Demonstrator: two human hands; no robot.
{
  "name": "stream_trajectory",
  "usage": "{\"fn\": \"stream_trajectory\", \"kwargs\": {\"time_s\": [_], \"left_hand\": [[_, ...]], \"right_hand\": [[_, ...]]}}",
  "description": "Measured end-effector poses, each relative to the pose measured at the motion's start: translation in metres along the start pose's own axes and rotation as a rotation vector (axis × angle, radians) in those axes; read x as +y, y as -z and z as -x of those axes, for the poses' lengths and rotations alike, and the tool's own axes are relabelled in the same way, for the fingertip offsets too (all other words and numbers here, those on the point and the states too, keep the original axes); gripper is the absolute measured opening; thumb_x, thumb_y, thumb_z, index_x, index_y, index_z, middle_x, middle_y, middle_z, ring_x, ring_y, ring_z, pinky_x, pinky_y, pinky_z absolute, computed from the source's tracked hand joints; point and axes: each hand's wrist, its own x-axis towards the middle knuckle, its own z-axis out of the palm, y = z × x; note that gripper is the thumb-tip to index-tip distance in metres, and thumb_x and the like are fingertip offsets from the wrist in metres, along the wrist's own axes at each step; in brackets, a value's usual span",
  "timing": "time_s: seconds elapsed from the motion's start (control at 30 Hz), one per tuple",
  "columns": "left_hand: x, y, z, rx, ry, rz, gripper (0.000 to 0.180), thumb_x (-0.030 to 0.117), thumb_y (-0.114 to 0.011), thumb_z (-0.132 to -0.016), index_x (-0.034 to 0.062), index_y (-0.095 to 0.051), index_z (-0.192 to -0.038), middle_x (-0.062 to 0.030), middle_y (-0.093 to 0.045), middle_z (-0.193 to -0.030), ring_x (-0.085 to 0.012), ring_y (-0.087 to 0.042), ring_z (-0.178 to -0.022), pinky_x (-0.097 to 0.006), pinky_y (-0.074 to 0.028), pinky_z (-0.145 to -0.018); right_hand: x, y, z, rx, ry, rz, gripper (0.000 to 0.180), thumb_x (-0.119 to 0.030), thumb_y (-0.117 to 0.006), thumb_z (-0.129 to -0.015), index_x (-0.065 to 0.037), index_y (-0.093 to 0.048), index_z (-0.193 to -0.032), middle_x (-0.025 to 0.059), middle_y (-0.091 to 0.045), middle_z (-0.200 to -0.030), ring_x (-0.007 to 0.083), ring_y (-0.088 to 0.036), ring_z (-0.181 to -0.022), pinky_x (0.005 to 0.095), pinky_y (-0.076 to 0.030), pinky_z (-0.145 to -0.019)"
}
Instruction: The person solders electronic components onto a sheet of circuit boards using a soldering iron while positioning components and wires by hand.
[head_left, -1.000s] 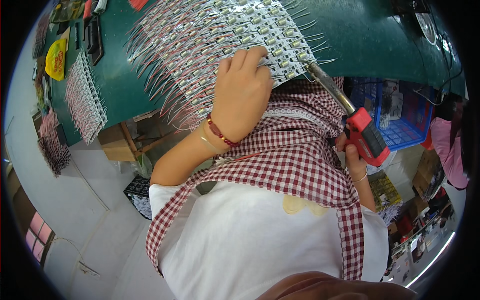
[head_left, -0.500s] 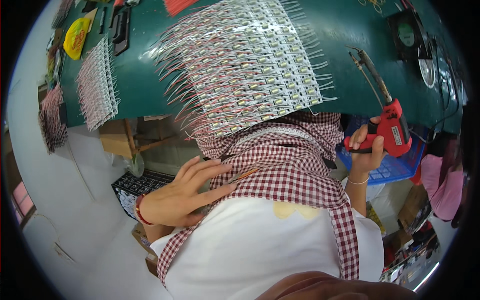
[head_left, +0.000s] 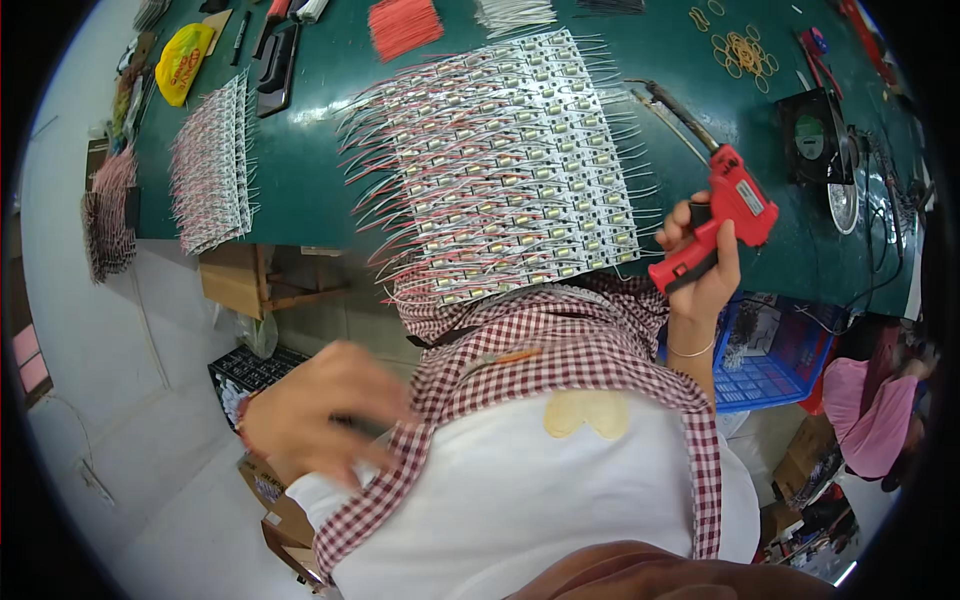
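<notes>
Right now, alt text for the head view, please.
Seen from above, the right hand grips a red soldering gun over a green workbench, beside a sheet of small wired circuit boards. The left hand, blurred, is low beside a red-checked apron.

Green-topped workbench [head_left: 310, 190] above a pale floor [head_left: 120, 470], wooden stool [head_left: 240, 280] beneath, blue basket [head_left: 770, 365] alongside.

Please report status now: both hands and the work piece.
Right hand grips red soldering gun. Left hand blurred at apron edge, off bench. LED module sheet untouched.
</notes>
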Motion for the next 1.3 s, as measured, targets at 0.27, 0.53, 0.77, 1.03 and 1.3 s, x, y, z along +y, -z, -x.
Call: {"fn": "stream_trajectory", "kwargs": {"time_s": [0.27,0.53,0.77,1.03,1.3], "left_hand": [[-0.013,0.028,-0.036,-0.38,-0.072,-0.107,0.045,0.017,-0.059,-0.079,0.0092,-0.056,-0.123,-0.0122,-0.053,-0.124,-0.0291,-0.051,-0.113,-0.043,-0.039,-0.093],[0.002,0.03,-0.04,-0.135,0.105,-0.361,0.047,0.008,-0.056,-0.076,0.0099,-0.058,-0.123,-0.0077,-0.053,-0.122,-0.0261,-0.05,-0.107,-0.045,-0.039,-0.089],[0.063,0.043,-0.044,-0.432,-0.675,-0.294,0.016,0.011,-0.058,-0.075,0.0038,-0.065,-0.088,-0.0109,-0.062,-0.091,-0.0227,-0.06,-0.082,-0.034,-0.048,-0.076],[-0.162,0.145,-0.136,0.41,0.371,-0.744,0.018,0.018,-0.059,-0.084,0.0078,-0.065,-0.097,-0.0109,-0.066,-0.097,-0.0279,-0.064,-0.089,-0.037,-0.051,-0.076],[-0.276,0.149,-0.128,0.793,0.406,-1.049,0.014,0.018,-0.067,-0.078,0.0071,-0.061,-0.084,-0.0068,-0.059,-0.086,-0.0281,-0.058,-0.089,-0.04,-0.049,-0.073]], "right_hand": [[0.018,0.008,-0.013,0.016,-0.048,-0.08,0.036,-0.033,-0.05,-0.094,-0.002,-0.052,-0.112,0.0173,-0.054,-0.115,0.0319,-0.045,-0.119,0.0641,-0.033,-0.102],[0.017,0.015,-0.017,0.057,-0.093,-0.121,0.035,-0.035,-0.049,-0.095,-0.004,-0.051,-0.112,0.0199,-0.051,-0.12,0.0327,-0.038,-0.128,0.0665,-0.03,-0.103],[0.016,0.02,-0.021,0.026,-0.092,-0.1,0.035,-0.036,-0.049,-0.095,-0.005,-0.051,-0.112,0.0194,-0.05,-0.121,0.0328,-0.038,-0.129,0.0664,-0.03,-0.104],[0.022,0.023,-0.015,0.048,-0.02,-0.149,0.037,-0.037,-0.05,-0.094,-0.006,-0.051,-0.113,0.0186,-0.052,-0.121,0.0333,-0.039,-0.128,0.0677,-0.028,-0.104],[0.013,0.022,-0.022,0.025,-0.057,-0.073,0.039,-0.039,-0.05,-0.093,-0.006,-0.05,-0.114,0.0172,-0.053,-0.119,0.0331,-0.039,-0.128,0.0681,-0.028,-0.103]]}}
